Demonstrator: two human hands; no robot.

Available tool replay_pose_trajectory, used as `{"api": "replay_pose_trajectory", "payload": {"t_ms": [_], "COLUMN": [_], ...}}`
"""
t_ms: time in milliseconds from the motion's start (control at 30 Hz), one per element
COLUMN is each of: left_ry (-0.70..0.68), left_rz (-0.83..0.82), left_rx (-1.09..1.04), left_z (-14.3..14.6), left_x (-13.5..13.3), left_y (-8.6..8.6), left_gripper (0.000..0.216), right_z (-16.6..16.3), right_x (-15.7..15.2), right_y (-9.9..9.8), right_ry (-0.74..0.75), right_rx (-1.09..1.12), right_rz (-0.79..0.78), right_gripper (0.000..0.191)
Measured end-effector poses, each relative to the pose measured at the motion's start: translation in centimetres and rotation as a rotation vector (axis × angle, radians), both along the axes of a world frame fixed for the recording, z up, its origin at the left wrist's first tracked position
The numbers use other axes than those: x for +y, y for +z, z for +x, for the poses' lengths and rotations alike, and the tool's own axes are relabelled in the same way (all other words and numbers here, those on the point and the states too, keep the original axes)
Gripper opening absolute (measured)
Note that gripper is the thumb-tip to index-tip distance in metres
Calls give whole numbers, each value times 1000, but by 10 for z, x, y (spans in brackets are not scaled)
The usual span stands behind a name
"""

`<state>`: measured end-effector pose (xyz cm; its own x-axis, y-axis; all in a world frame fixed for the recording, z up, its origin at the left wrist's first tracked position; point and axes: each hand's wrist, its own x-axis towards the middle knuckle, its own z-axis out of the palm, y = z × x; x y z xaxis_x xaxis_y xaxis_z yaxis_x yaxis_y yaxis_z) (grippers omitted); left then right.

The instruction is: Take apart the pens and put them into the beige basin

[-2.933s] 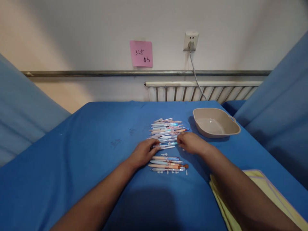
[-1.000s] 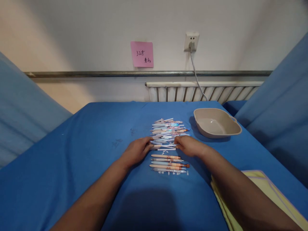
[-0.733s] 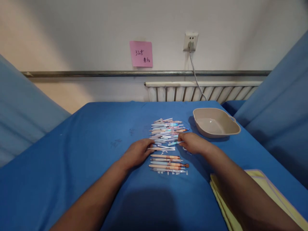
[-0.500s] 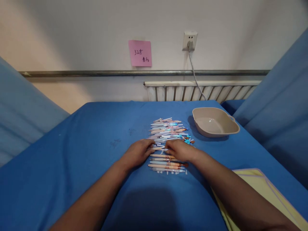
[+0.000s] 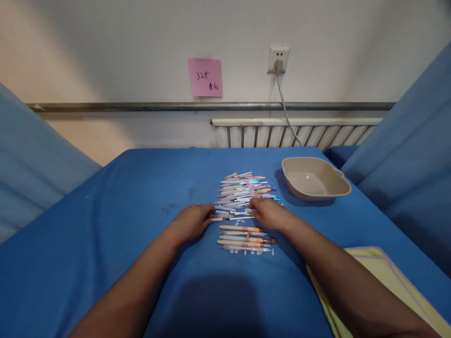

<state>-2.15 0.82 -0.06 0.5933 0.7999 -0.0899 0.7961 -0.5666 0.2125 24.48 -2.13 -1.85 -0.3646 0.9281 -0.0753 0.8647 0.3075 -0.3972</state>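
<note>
In the head view, my left hand [image 5: 193, 220] is closed on the left end of a light-coloured pen [image 5: 217, 219] that lies level just above the blue cloth. My right hand [image 5: 269, 213] reaches in from the right, fingers bent together over the right ends of the pens and thin white sticks; what it grips is hidden. Between and beyond the hands spreads a pile of pens and pen parts [image 5: 243, 191]. Closer to me, several assembled pens [image 5: 243, 237] lie side by side, with small clear pieces [image 5: 245, 252] along the nearest one.
A beige plastic basin [image 5: 310, 180] stands to the right of the pens. My right forearm passes over a folded yellow cloth [image 5: 380, 267]. Behind the blue-covered table [image 5: 134, 188] are a radiator [image 5: 260, 134], a metal rail [image 5: 141, 107] and a plugged-in cable [image 5: 283, 101]. Blue curtains [image 5: 405, 155] hang at both sides.
My left hand has moved a little left, drawing the pen with it. My right hand has shifted slightly right and away from me, so the gap between the hands is wider.
</note>
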Motion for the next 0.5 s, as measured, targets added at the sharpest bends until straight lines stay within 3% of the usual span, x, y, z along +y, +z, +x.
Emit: {"api": "replay_pose_trajectory", "payload": {"t_ms": [167, 367, 500], "left_ry": [16, 30, -41], "left_rz": [81, 62, 17], "left_rx": [-20, -47, -120], "left_z": [13, 18, 22], "left_x": [-6, -11, -17], "left_y": [-4, 5, 5], "left_gripper": [25, 22, 19], "right_z": [1, -18, -26], "right_x": [-4, -21, -24], "right_y": [10, 18, 15], "right_ry": [10, 154, 182], "right_rx": [-30, -40, -91], "right_rz": [116, -33, 19], "right_gripper": [18, 18, 15]}}
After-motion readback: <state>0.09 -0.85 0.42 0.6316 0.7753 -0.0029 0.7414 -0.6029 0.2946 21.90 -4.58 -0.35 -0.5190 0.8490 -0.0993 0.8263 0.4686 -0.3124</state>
